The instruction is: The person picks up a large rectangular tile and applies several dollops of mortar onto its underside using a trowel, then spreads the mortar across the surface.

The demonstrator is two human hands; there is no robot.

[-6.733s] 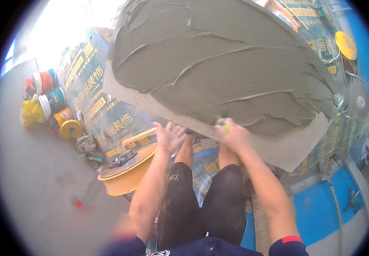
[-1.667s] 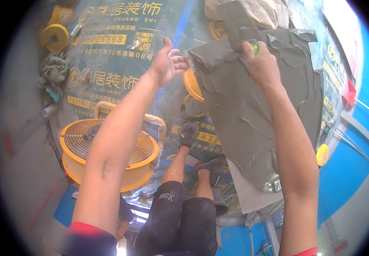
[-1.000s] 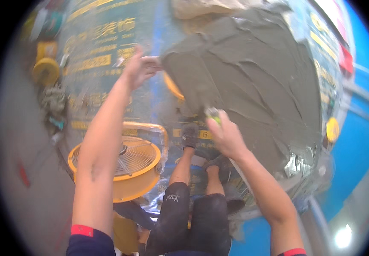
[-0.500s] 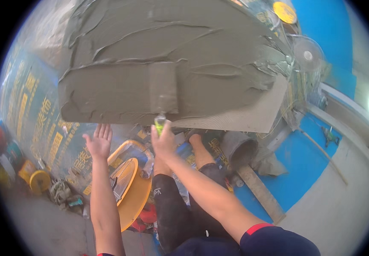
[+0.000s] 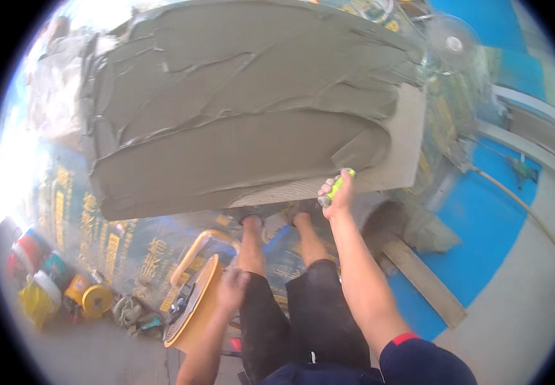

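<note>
My right hand [image 5: 339, 197] is wrapped round the lime-green handle of a trowel [image 5: 362, 149]. Its mortar-smeared rectangular blade lies against grey mortar [image 5: 245, 144] near the right end of a large slab [image 5: 408, 131]. Mortar coats most of the slab in ridges and smooth bands, while a pale strip shows along its right edge and lower right. Lower down, close to my left thigh, my left hand [image 5: 231, 289] is blurred by motion, so its fingers cannot be read. It is beside an orange chair-like thing [image 5: 194, 308] with a curved bar, apart from the slab.
Printed green sheeting [image 5: 107, 234] covers the floor beneath. Buckets and containers [image 5: 52, 279] cluster at left beside a cloth [image 5: 128, 311]. To the right are a dark bucket [image 5: 380, 228], a wooden plank [image 5: 426, 282], blue matting [image 5: 483, 224] and a long stick [image 5: 515, 202]. A round transparent-looking thing [image 5: 453, 43] stands far right.
My right hand has moved the trowel rightward along the mortar, leaving a smooth band, and the blade is now tilted. My left hand has dropped from the slab's near edge toward my thigh.
</note>
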